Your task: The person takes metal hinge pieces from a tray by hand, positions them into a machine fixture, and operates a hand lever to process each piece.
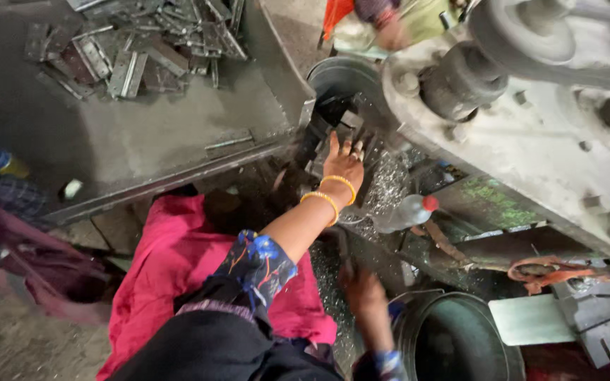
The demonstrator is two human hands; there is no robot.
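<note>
My left hand, with two yellow bangles on the wrist, reaches up into the dark die area of a big grey press machine. Its fingers are stretched out and apart, with the fingertips resting on dark metal parts. A small pale piece shows at the fingertips; whether it is held is unclear. My right hand is lower down, blurred, and curled around a dark handle beside a round dark bucket.
A grey metal tray at upper left holds several flat metal strips. A clear plastic bottle with a red cap lies among metal shavings. Pink cloth covers my lap. Another person is at the top.
</note>
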